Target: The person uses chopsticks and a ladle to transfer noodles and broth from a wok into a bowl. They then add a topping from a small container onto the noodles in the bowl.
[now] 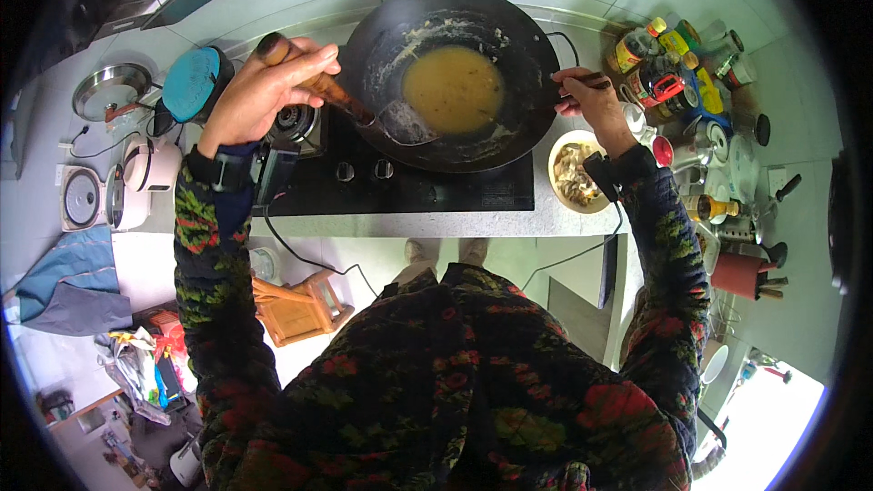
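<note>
A large dark wok (372,34) stands on the black gas hob (409,196), with cloudy yellow liquid (453,88) pooled in its bottom and pale residue around its wall. My left hand (273,85) is closed around the wooden handle of a metal wok spatula (408,124). The spatula's blade rests inside the wok, at the liquid's near-left edge. At the wok's right rim, my right hand (588,99) pinches a thin dark stick-like thing (601,83); its other end is hard to make out. Just below this hand sits a bowl of sliced food (578,174).
Sauce bottles (638,48), jars and lidded pots crowd the counter on the right, near a red knife block (736,275). A second burner (294,124), a blue-topped pot (194,85) and a rice cooker (146,164) are on the left. A wooden stool (293,310) stands below the counter.
</note>
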